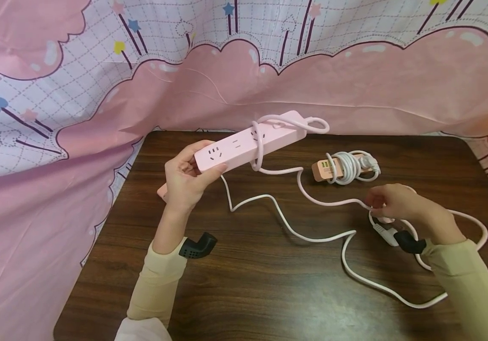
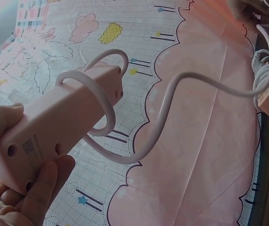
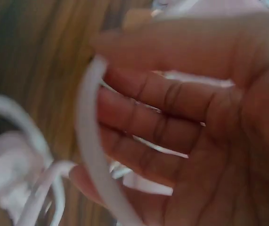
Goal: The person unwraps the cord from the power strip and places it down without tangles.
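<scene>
Right hand (image 1: 401, 203) pinches pink cord (image 1: 333, 204); grip blurred in right-wrist view. Left hand (image 1: 186, 177) grips pink power strip (image 1: 244, 144) by near end, above counter (image 1: 269, 284); cord loops partly cover sockets (image 1: 215, 153), which face head camera. Long axis slants, free end right and away. Pink block (image 1: 162, 191) behind, mostly hidden.

Tbh my pwr strip (image 1: 244, 147) looks smooth matt plastic, cord (image 1: 260, 147) smooth too; table (image 1: 269, 270) has glossy wood grain, backdrop (image 1: 354, 85) is creased cloth imo.

The table (image 1: 265, 293) had a dark wood-grain top with rounded far corners. Pink-and-white cloth (image 1: 346, 80), printed with clouds and stars, hung behind and left.
</scene>
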A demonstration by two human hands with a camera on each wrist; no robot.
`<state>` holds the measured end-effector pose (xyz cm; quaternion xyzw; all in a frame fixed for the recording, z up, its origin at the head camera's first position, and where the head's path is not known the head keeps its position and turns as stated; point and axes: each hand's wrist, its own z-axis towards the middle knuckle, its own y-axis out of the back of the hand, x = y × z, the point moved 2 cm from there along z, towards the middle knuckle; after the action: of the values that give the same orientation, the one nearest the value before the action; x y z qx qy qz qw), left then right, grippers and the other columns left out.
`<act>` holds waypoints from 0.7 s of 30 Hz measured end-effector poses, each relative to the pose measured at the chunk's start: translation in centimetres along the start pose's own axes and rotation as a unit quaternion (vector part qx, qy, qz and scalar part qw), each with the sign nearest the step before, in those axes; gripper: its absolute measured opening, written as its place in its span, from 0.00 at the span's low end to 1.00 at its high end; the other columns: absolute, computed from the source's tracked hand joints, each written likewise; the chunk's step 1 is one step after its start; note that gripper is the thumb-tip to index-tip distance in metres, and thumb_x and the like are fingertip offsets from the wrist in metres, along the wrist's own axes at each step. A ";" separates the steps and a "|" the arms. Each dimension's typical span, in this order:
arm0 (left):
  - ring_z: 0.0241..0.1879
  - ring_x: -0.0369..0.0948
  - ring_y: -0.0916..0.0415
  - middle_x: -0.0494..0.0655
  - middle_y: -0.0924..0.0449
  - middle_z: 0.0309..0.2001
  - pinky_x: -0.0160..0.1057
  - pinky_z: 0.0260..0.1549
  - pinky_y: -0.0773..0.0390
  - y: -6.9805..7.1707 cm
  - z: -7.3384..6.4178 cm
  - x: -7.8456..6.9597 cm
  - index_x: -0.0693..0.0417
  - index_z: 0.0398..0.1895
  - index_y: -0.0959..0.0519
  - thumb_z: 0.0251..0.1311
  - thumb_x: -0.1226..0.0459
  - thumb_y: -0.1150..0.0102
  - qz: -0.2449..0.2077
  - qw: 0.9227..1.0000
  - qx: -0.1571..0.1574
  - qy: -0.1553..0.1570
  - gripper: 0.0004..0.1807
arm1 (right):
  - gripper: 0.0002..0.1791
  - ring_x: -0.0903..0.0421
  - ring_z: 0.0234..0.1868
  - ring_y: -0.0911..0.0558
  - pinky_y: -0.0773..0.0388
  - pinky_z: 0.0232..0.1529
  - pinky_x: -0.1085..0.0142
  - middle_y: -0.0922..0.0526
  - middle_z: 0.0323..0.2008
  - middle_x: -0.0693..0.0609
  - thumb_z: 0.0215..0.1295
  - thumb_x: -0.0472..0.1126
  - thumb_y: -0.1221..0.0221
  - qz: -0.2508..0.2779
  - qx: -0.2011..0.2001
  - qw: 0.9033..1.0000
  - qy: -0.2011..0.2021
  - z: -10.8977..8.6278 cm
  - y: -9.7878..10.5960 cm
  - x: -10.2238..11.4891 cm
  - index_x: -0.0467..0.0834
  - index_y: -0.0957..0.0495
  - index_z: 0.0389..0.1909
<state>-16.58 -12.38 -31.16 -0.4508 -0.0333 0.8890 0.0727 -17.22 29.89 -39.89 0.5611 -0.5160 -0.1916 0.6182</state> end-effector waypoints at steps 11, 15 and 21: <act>0.35 0.37 0.24 0.41 0.18 0.39 0.31 0.34 0.22 -0.1 -0.2 0.0 0.83 0.43 0.30 0.41 0.78 0.32 -0.010 1.000 0.016 -0.008 0.25 | 0.10 0.59 0.33 0.20 0.21 0.35 0.63 0.17 0.31 0.52 0.53 0.31 0.37 0.089 -0.138 0.980 0.117 4.2 0.2 6.0 0.37 0.22 0.38; 0.35 0.37 0.24 0.42 0.18 0.39 0.30 0.34 0.22 -0.3 -0.2 -0.2 0.83 0.44 0.30 0.40 0.80 0.33 -0.014 1.000 0.021 -0.005 0.24 | 0.15 0.52 0.39 0.20 0.21 0.40 0.58 0.18 0.38 0.47 0.53 0.30 0.35 0.112 -0.174 0.967 0.149 5.4 0.0 8.0 0.37 0.22 0.43; 0.35 0.37 0.24 0.42 0.18 0.39 0.30 0.33 0.22 -0.6 -0.3 -0.2 0.83 0.44 0.30 0.40 0.80 0.33 -0.026 0.999 0.026 -0.006 0.25 | 0.24 0.50 0.56 0.26 0.30 0.55 0.56 0.23 0.55 0.45 0.61 0.35 0.39 0.152 -0.136 0.958 0.202 7.3 -0.9 11.2 0.38 0.29 0.58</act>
<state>-16.20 -11.79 -31.07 -0.4427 -0.0225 0.8900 0.1069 -18.71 16.89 -37.17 0.4137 -0.4290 -0.0459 0.8017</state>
